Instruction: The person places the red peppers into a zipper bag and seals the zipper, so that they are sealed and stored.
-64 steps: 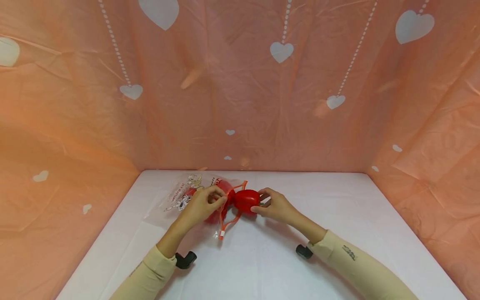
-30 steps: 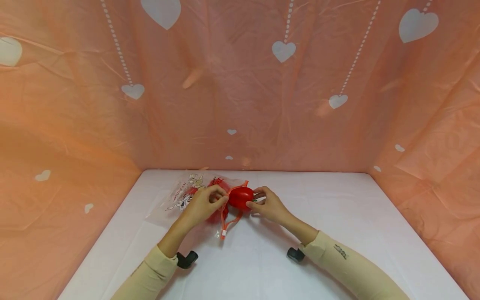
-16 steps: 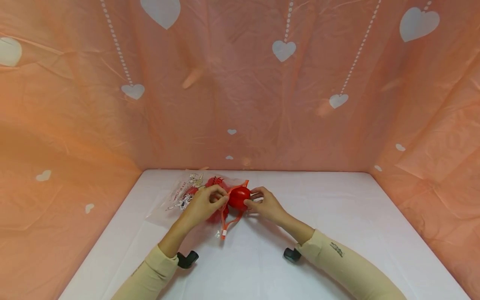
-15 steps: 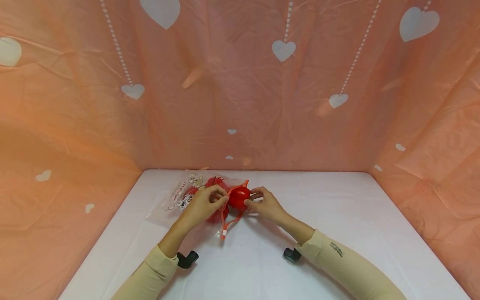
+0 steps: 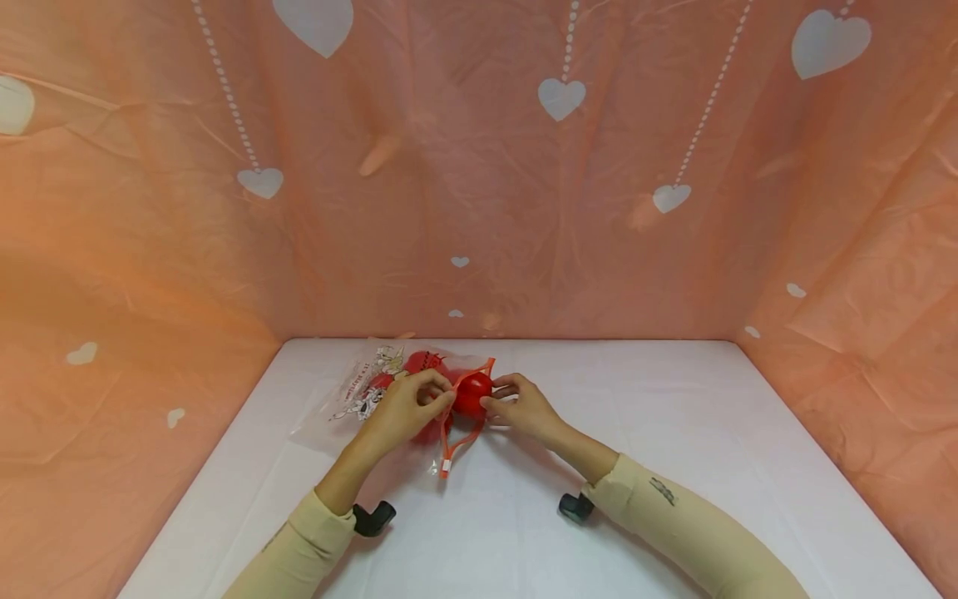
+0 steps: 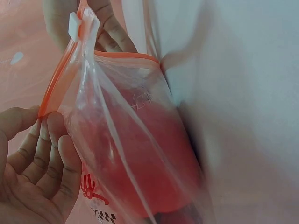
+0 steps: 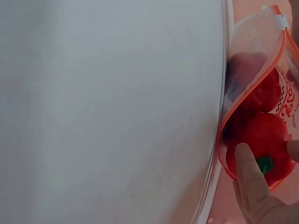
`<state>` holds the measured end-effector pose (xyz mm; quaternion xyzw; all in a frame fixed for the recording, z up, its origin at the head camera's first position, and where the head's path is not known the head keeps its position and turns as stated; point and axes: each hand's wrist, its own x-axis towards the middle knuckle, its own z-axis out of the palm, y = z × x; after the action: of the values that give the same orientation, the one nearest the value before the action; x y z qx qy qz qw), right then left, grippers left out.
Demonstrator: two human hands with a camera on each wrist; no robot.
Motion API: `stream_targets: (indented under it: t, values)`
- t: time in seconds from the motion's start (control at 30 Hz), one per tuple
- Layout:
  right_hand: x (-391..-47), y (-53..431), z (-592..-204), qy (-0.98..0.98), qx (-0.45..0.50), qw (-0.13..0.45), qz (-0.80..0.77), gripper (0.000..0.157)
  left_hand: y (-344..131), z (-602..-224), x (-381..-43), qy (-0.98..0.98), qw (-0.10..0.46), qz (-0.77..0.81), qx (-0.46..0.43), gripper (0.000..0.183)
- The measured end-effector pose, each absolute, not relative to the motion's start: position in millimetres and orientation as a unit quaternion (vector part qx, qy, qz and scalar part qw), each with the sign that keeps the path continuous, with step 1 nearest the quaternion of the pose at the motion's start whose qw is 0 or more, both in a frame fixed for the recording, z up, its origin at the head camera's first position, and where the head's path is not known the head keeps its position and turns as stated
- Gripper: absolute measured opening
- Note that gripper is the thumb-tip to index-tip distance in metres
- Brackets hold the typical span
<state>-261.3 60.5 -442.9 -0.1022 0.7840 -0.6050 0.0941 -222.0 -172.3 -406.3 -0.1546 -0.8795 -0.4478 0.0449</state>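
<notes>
A clear slider zip bag (image 5: 337,408) with orange edging and printed cartoon figures lies towards the back left of the table. My left hand (image 5: 404,408) pinches the orange rim at its mouth, which gapes. My right hand (image 5: 524,408) grips a red bell pepper (image 5: 471,395) by its stem end. In the right wrist view, fingers and thumb flank the pepper (image 7: 264,133) and its green stem, and most of it sits inside the bag mouth. Further in are other red peppers (image 7: 266,93). A white slider (image 6: 74,27) shows at one end of the zip.
White cloth covers the table (image 5: 509,532). Orange sheeting with white hearts (image 5: 509,208) hangs behind and on both sides. Black camera pieces (image 5: 374,517) sit at both wrists, close above the table.
My right hand has moved left, carrying the pepper from just outside the bag's mouth into it. My left hand has stayed on the rim.
</notes>
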Motion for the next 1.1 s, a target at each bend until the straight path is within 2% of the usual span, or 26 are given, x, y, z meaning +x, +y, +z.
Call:
stream_targets:
  t: [0.6, 1.1]
  values:
    - [-265, 51, -445, 0.804, -0.112, 0.066, -0.58, 0.045, -172, -406, -222, -0.878, 0.043, -0.453, -0.149, 0.006]
    - [-265, 41, -447, 0.764, -0.119, 0.089, -0.628, 0.045, -171, -404, -221, -0.878, 0.056, -0.449, -0.157, 0.005]
